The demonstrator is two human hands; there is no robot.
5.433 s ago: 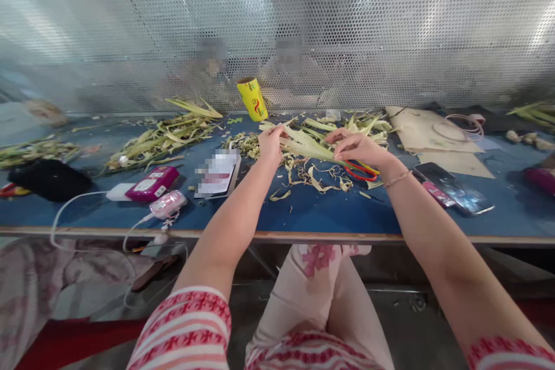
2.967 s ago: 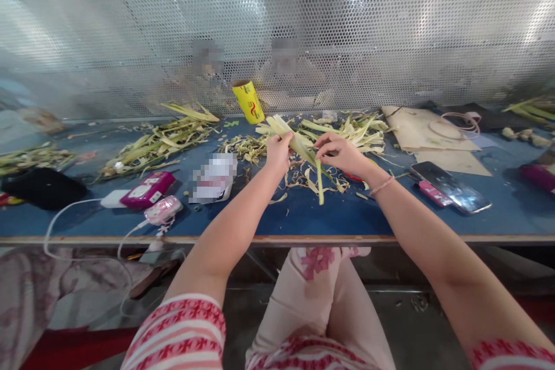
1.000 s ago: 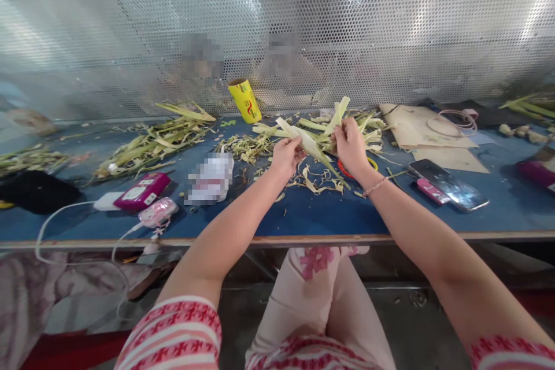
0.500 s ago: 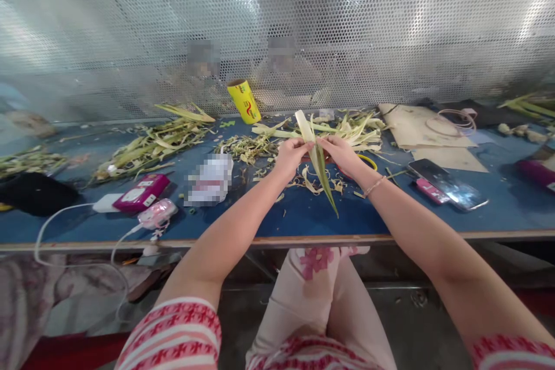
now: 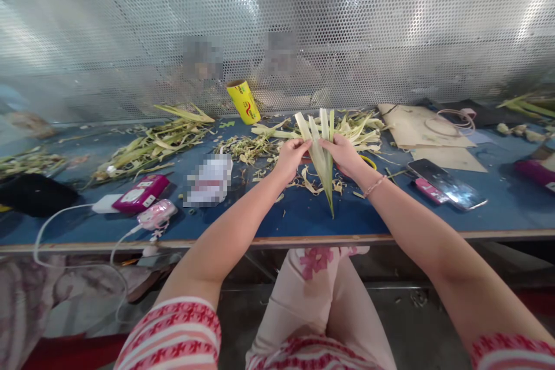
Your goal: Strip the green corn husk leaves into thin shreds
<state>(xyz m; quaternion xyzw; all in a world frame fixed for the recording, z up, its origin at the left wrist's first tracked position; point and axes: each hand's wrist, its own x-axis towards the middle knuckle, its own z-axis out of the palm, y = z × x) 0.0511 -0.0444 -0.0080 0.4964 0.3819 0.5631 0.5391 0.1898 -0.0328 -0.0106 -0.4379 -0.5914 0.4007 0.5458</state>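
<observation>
Both my hands hold one bunch of pale green leaf strips [image 5: 321,157] above the blue table [image 5: 303,217]. My left hand [image 5: 292,157] grips the bunch from the left and my right hand [image 5: 344,153] from the right, thumbs close together. The strips fan out upward past my fingers and taper to a point hanging toward the table's near edge. Curled leaf trimmings [image 5: 310,180] lie under my hands. A red-handled pair of scissors [image 5: 366,161] is mostly hidden behind my right wrist.
Heaps of cut leaves [image 5: 151,139] lie left and behind. A yellow roll [image 5: 243,101] stands by the perforated metal screen [image 5: 277,23]. Phones [image 5: 451,186] lie right, a pink device [image 5: 141,192] and cabled pink charger [image 5: 156,215] left. Brown paper [image 5: 427,133] lies far right.
The strips were held slanted and apart a second ago. Now both hands have brought them together into one upright bunch with its tip pointing toward me.
</observation>
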